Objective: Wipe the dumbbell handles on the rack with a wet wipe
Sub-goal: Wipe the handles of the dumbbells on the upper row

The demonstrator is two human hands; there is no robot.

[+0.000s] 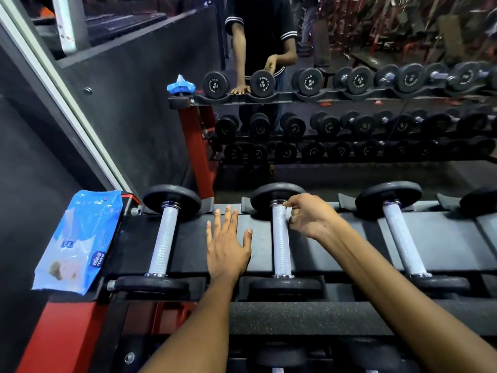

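Three dumbbells are seen lying across the top shelf of the rack (269, 254), their knurled handles running away from the camera. The left hand (228, 246) is laid flat on the black shelf between the left dumbbell (164, 238) and the middle dumbbell (281, 238), with its fingers straight and spread and nothing held. The right hand (309, 215) is placed at the far end of the middle handle, just below the far plate. Its fingers are curled, and a small white wipe (289, 211) is pinched between them and pressed against the right side of the handle; only a sliver of the wipe can be seen. The right dumbbell (403, 238) lies apart from both hands.

A blue wipe pack (78, 240) is propped on the left end of the rack, just beside the left dumbbell. Behind the rack a mirror (349, 103) is mounted, and in it the rack's tiers of dumbbells, the pack and the person's arms are reflected. More dumbbells are partly seen on the shelf below, at the bottom edge.
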